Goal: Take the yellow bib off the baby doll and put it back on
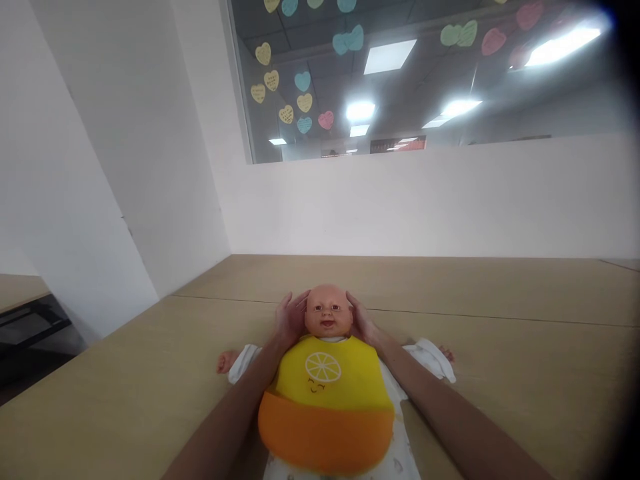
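Observation:
A baby doll (327, 313) in white clothes lies on its back on the wooden table (500, 347), head towards the wall. A yellow bib (327, 383) with an orange pocket and a lemon print covers its chest. My left hand (290, 319) cups the left side of the doll's head, fingers curved against it. My right hand (361, 321) rests against the other side of the head and neck, at the bib's collar. What the fingertips behind the neck hold is hidden.
A white wall (425, 200) runs behind the table, with a window above carrying several paper hearts (295, 100). A white partition (100, 167) stands at the left, with a dark shelf (30, 327) beyond it.

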{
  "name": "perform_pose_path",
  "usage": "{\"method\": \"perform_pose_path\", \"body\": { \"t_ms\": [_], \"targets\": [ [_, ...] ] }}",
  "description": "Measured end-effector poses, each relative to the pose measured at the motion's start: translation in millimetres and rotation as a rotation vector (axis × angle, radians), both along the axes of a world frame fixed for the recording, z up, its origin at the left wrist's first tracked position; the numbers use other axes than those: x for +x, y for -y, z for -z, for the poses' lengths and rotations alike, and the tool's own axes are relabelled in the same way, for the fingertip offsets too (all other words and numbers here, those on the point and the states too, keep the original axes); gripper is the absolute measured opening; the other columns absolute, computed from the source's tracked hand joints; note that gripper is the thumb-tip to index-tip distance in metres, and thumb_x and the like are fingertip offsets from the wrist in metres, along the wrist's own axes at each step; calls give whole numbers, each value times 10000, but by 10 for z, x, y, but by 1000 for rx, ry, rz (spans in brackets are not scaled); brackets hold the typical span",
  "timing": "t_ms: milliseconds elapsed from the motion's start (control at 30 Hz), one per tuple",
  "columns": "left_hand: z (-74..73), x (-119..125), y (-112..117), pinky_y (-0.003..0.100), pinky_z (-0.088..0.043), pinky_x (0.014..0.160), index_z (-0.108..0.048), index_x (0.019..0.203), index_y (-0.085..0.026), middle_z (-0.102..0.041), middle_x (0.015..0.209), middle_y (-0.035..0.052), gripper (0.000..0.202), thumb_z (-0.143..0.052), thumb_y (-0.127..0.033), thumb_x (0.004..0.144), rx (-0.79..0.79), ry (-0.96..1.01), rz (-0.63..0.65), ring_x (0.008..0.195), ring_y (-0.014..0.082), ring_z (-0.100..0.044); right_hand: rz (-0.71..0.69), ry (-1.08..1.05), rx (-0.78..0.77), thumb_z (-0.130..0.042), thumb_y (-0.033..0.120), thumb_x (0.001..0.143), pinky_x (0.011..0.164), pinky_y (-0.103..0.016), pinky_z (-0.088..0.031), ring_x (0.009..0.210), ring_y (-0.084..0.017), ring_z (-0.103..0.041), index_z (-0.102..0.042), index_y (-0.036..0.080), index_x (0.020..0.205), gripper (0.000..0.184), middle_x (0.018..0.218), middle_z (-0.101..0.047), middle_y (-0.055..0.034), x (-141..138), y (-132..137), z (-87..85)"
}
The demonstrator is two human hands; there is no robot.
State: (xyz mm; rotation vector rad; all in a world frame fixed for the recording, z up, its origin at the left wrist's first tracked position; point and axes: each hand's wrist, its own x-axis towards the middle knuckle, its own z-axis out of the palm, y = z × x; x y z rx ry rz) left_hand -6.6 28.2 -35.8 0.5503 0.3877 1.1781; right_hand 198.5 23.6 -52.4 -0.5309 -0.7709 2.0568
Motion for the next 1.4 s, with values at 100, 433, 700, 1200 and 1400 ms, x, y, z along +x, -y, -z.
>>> {"method": "perform_pose_path", "body": {
  "t_ms": [100, 433, 700, 1200, 1400],
  "targets": [
    [46, -4, -39, 422, -361, 1117, -431, 1456, -49, -680, 1244, 189, 585, -364, -405, 996, -6, -29, 66, 1221, 296, -606, 74, -32, 48, -441, 567, 940, 1073, -465, -467, 1086, -275, -689, -653, 116, 1197, 561, 1163, -724, -141, 8, 9, -23],
    [140, 20, -27, 467, -288, 1143, -506, 1399, 24, -651, 1275, 251, 723, -374, -542, 968, 64, -242, 472, 1260, 369, -569, 331, -93, 101, -440, 511, 947, 1057, -415, -474, 1083, -237, -670, -703, 188, 1008, 420, 1020, -762, -60, 57, 8, -73],
    [122, 111, 0, 434, -319, 1146, -477, 1458, -73, -639, 1326, 191, 629, -432, -474, 975, 105, -180, 468, 1280, 327, -563, 439, -114, 121, -453, 486, 931, 1025, -389, -497, 1141, -241, -640, -712, 192, 1051, 410, 1075, -743, -73, 98, -10, -68],
    [11, 104, 79, 494, -335, 1142, -502, 1439, -89, -641, 1325, 184, 623, -453, -496, 970, 88, -211, 209, 1249, 352, -583, -26, -15, 46, -466, 571, 929, 1066, -431, -473, 1126, -255, -673, -631, 122, 1257, 580, 1241, -692, -134, -11, 35, -30],
    [16, 63, 53, 504, -359, 1123, -515, 1422, -88, -640, 1321, 189, 615, -472, -495, 962, 104, -195, 143, 1305, 355, -532, -5, 30, 57, -504, 516, 930, 1092, -430, -459, 1162, -247, -657, -608, 125, 1293, 543, 1281, -670, -135, -26, 12, 16]
  ]
}}
